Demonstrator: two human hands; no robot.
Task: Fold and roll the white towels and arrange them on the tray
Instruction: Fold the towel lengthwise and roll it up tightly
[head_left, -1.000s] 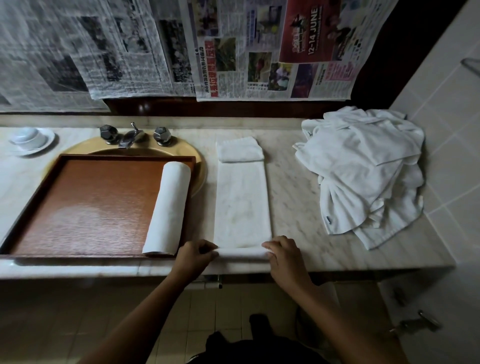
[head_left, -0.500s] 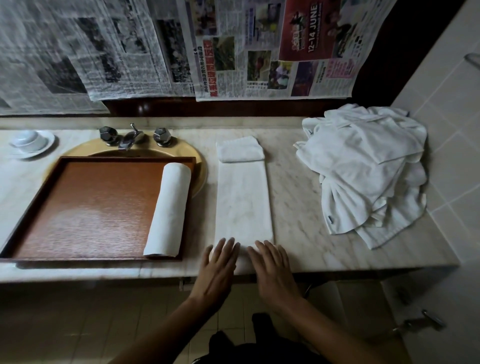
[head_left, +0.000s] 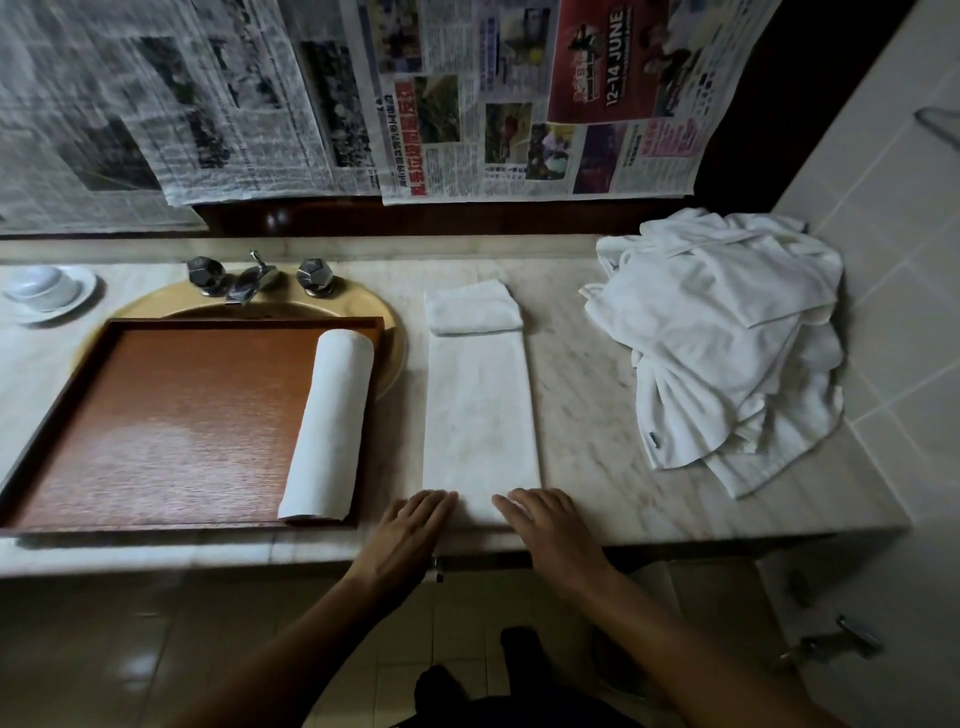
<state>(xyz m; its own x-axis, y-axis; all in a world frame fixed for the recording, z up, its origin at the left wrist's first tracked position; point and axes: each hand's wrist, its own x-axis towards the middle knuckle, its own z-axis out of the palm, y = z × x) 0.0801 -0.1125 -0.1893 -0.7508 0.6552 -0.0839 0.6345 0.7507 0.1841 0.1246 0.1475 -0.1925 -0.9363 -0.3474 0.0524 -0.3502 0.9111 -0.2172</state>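
Observation:
A white towel (head_left: 480, 410) folded into a long narrow strip lies on the marble counter (head_left: 587, 395), its far end folded over. At the strip's near end a small roll has formed. My left hand (head_left: 410, 530) and my right hand (head_left: 545, 530) press flat on that roll with straight fingers, one at each side. A finished rolled white towel (head_left: 330, 423) lies along the right side of the brown wooden tray (head_left: 171, 421). A heap of loose white towels (head_left: 727, 343) sits at the right of the counter.
The tray rests over a yellow sink (head_left: 395, 343) with a metal tap (head_left: 254, 275) behind it. A white cup on a saucer (head_left: 47, 288) stands at the far left. Newspapers (head_left: 467, 98) hang on the back wall. A tiled wall (head_left: 893, 218) borders the counter's right.
My hands pinched the near edge of the strip, then flattened onto it. They now lie spread wider apart on the small roll at the near end.

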